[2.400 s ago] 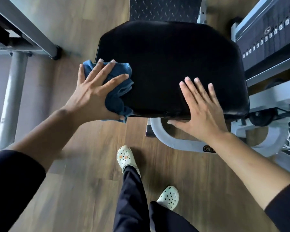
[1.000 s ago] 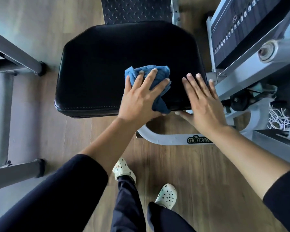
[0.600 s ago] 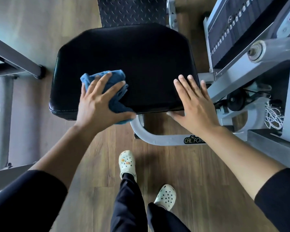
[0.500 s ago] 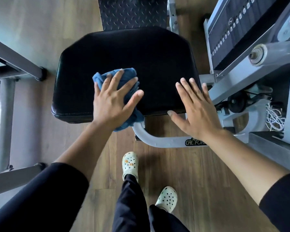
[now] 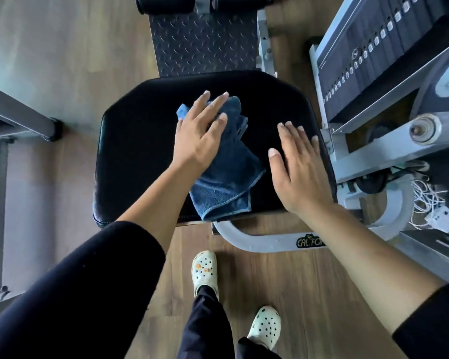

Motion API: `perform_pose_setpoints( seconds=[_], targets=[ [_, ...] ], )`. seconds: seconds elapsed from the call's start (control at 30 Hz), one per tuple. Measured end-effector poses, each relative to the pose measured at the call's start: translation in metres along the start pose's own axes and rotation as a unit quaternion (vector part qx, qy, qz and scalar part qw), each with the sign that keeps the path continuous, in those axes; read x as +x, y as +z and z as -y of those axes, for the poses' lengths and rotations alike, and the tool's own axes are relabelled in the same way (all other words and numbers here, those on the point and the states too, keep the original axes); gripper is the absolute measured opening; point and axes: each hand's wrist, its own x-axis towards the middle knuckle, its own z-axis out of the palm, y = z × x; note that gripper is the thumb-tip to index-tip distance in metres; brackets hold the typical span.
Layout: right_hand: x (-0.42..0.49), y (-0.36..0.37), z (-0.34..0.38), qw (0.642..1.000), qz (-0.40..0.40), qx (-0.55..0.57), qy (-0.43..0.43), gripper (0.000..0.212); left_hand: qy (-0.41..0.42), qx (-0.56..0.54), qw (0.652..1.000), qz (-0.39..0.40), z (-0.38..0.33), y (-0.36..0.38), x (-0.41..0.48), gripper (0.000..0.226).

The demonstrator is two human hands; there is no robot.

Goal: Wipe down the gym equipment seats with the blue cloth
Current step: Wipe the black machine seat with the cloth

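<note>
A black padded seat [image 5: 138, 151] of a gym machine fills the middle of the view. A blue cloth [image 5: 228, 177] lies crumpled on its centre, one end trailing to the seat's near edge. My left hand [image 5: 200, 133] presses flat on the far part of the cloth with straight fingers. Beside the cloth, my right hand [image 5: 298, 172] rests flat on the seat's right side, near its edge.
A checker-plate footrest [image 5: 202, 45] lies beyond the seat. The weight stack [image 5: 368, 50] and grey machine frame [image 5: 389, 151] stand close on the right, with loose white cables [image 5: 425, 195]. A grey metal frame [image 5: 16, 112] crosses the left. My feet [image 5: 205, 270] stand on wooden floor.
My left hand has pushed the cloth from the seat's near edge to its centre, and the cloth has spread out behind it. My right hand slid further onto the seat.
</note>
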Motion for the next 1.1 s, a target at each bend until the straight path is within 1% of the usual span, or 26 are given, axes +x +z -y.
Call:
perform_pose_setpoints(
  seconds=[0.03, 0.07, 0.1, 0.13, 0.17, 0.23, 0.3, 0.4, 0.5, 0.57, 0.67, 0.7, 0.8, 0.87, 0.97, 1.03, 1.1],
  targets=[
    [0.008, 0.001, 0.011, 1.0, -0.001, 0.004, -0.003, 0.067, 0.022, 0.009, 0.999, -0.034, 0.008, -0.01, -0.007, 0.039],
    [0.018, 0.004, 0.023, 1.0, -0.002, 0.006, -0.01, 0.065, 0.031, 0.047, 0.996, -0.076, 0.019, -0.02, -0.013, 0.039],
    [0.027, 0.008, 0.036, 1.0, -0.004, 0.002, -0.02, 0.064, 0.023, 0.098, 0.989, -0.112, 0.032, -0.031, -0.018, 0.042],
    [0.036, 0.012, 0.05, 0.999, -0.003, -0.006, -0.033, 0.064, -0.002, 0.143, 0.981, -0.132, 0.046, -0.042, -0.022, 0.045],
    [0.045, 0.018, 0.064, 0.999, 0.0, -0.017, -0.048, 0.064, -0.033, 0.178, 0.975, -0.129, 0.058, -0.051, -0.023, 0.047],
    [0.059, 0.032, 0.087, 0.996, 0.015, -0.046, -0.08, 0.065, -0.08, 0.233, 0.965, -0.085, 0.076, -0.059, -0.022, 0.051],
    [0.066, 0.046, 0.104, 0.992, 0.026, -0.079, -0.097, 0.062, -0.087, 0.264, 0.959, -0.055, 0.082, -0.059, -0.021, 0.054],
    [0.066, 0.06, 0.11, 0.99, 0.005, -0.114, -0.083, 0.056, -0.088, 0.268, 0.958, -0.048, 0.082, -0.057, -0.019, 0.055],
    [0.053, 0.062, 0.108, 0.993, -0.019, -0.097, -0.066, 0.052, -0.093, 0.272, 0.957, -0.036, 0.085, -0.058, -0.019, 0.059],
    [0.037, 0.058, 0.107, 0.994, -0.015, -0.083, -0.064, 0.058, -0.093, 0.275, 0.956, -0.028, 0.085, -0.059, -0.02, 0.061],
    [0.012, 0.05, 0.099, 0.995, 0.0, -0.072, -0.075, 0.076, -0.095, 0.277, 0.956, -0.025, 0.084, -0.061, -0.022, 0.061],
    [0.007, 0.049, 0.095, 0.994, 0.002, -0.073, -0.081, 0.077, -0.097, 0.278, 0.955, -0.026, 0.084, -0.061, -0.021, 0.061],
    [0.014, 0.049, 0.086, 0.994, -0.013, -0.068, -0.086, 0.068, -0.098, 0.28, 0.955, -0.027, 0.084, -0.061, -0.019, 0.061],
    [0.031, 0.05, 0.082, 0.995, -0.028, -0.069, -0.062, 0.061, -0.098, 0.28, 0.955, -0.026, 0.084, -0.06, -0.017, 0.061],
    [0.059, 0.05, 0.074, 0.996, -0.041, -0.078, -0.017, 0.059, -0.098, 0.278, 0.955, -0.028, 0.084, -0.061, -0.017, 0.062],
    [0.067, 0.048, 0.068, 0.996, -0.041, -0.074, -0.014, 0.058, -0.1, 0.279, 0.955, -0.027, 0.083, -0.06, -0.017, 0.063],
    [0.056, 0.044, 0.065, 0.997, -0.045, -0.067, -0.02, 0.056, -0.106, 0.286, 0.952, -0.026, 0.082, -0.06, -0.017, 0.062]
  ],
)
